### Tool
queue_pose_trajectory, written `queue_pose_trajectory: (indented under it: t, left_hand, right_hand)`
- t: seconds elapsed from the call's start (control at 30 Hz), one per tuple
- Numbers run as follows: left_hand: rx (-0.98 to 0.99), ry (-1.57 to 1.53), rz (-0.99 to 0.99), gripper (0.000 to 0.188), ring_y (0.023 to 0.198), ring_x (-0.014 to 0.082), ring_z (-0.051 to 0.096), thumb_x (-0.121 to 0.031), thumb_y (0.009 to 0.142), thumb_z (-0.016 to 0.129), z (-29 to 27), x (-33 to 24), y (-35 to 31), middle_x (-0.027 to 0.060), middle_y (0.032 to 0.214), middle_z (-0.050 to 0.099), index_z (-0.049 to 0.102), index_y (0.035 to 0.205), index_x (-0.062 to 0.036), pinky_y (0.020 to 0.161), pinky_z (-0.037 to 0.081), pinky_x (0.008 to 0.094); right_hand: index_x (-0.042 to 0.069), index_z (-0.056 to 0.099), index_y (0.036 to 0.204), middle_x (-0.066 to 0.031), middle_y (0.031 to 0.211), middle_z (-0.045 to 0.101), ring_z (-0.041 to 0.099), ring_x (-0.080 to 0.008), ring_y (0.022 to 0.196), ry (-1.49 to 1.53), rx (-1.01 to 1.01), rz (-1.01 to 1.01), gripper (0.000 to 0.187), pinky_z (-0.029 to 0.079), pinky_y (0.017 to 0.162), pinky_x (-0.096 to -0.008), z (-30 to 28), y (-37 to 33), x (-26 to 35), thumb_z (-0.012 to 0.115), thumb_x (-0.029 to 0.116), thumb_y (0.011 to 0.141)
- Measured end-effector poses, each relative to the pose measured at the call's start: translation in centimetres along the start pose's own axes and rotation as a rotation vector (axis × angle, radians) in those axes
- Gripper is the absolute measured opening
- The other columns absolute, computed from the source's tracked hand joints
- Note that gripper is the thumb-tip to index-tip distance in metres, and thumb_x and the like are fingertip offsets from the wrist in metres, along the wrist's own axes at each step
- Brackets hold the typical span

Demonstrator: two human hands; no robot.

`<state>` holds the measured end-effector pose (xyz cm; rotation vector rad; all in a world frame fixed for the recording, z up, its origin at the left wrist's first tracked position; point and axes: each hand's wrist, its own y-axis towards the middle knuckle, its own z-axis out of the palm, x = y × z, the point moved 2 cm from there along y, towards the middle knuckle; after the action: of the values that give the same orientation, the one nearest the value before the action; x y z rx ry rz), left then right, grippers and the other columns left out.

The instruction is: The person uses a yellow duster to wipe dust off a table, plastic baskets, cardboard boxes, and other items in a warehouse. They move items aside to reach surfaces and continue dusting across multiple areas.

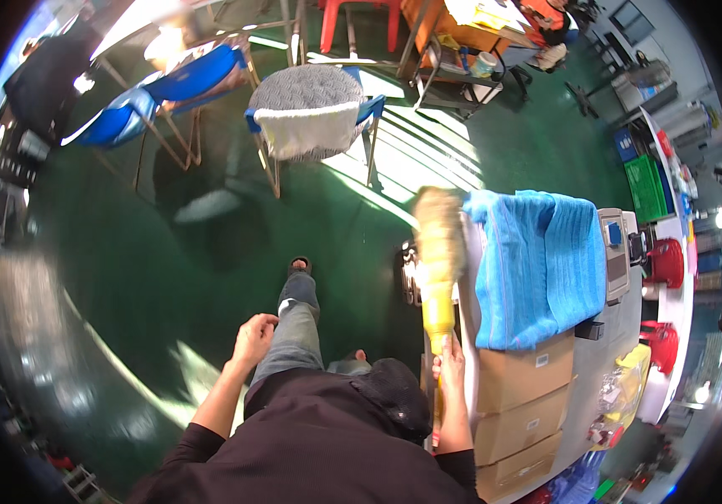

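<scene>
My right hand [450, 368] is closed around the handle of a broom [438, 307], with its yellow neck and shaggy brownish bristles pointing forward and away from me. The thin end of the handle passes back below my palm, along my forearm. At my left side, my left hand [253, 338] hangs loosely beside my jeans, fingers slightly bent and nothing seen in them. Close to the right of the broom, a blue towel [537, 265] covers the far part of a stack of cardboard boxes [522, 378].
A chair with a grey cover and white towel [309, 130] stands ahead, near blue chairs [197, 77] at the left. A grey table [588, 382] on my right bears the boxes and a plastic bag [621, 391]. A person [546, 21] is at the far right.
</scene>
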<state>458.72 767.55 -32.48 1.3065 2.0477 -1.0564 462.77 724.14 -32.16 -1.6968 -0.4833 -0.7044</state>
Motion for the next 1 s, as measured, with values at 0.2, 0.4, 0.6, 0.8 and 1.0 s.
queue_pose_trajectory:
  t: [0.2,0.4,0.6,0.8,1.0]
  left_hand:
    - [0.210,0.052,0.236,0.017,0.077,0.0239,0.065,-0.004,0.087,0.055,-4.2,-8.8,19.5,0.0130,0.089,0.067,0.068,0.098,-0.0030,0.071,0.052,0.0333]
    - [0.397,0.020,0.519,0.017,0.085,0.0243,0.067,0.000,0.089,0.054,-3.9,-26.6,37.9,0.0129,0.093,0.068,0.066,0.101,-0.0015,0.075,0.052,0.0334]
    - [0.489,0.062,0.774,0.018,0.086,0.0248,0.068,-0.002,0.090,0.053,6.6,-38.1,47.8,0.0124,0.098,0.069,0.066,0.102,-0.0025,0.077,0.053,0.0341]
    - [0.790,0.119,0.762,0.018,0.075,0.0217,0.066,-0.004,0.089,0.056,15.4,-41.8,48.6,0.0126,0.092,0.070,0.068,0.102,-0.0046,0.068,0.052,0.0322]
    - [1.172,0.333,0.718,0.021,0.092,0.0239,0.068,-0.007,0.091,0.052,27.4,-49.3,52.0,0.0134,0.101,0.069,0.067,0.105,-0.0038,0.082,0.053,0.0338]
  right_hand:
    - [0.004,0.051,0.136,-0.0125,0.118,0.065,0.060,-0.0160,0.105,-0.289,-0.056,-0.176,0.052,0.046,0.093,-0.0296,9.2,1.5,9.2,0.062,0.032,0.094]
    - [0.006,0.045,0.142,-0.0004,0.077,0.059,0.050,-0.0048,0.062,0.227,-0.113,-0.274,0.047,0.042,0.056,-0.0207,11.4,0.7,20.3,0.057,0.019,0.098]
    - [0.007,0.042,0.144,0.0029,0.072,0.051,0.040,-0.0031,0.054,0.489,-0.423,-0.301,0.053,0.034,0.048,-0.0194,8.6,7.1,27.1,0.057,0.025,0.096]
    - [0.005,0.037,0.145,0.0008,0.077,0.051,0.041,-0.0046,0.055,0.634,-0.514,-0.311,0.054,0.034,0.045,-0.0194,6.1,11.5,32.4,0.054,0.025,0.098]
    - [0.003,0.040,0.144,-0.0007,0.081,0.054,0.044,-0.0045,0.058,0.665,-0.649,-0.265,0.054,0.034,0.047,-0.0187,3.1,12.6,36.4,0.058,0.024,0.097]
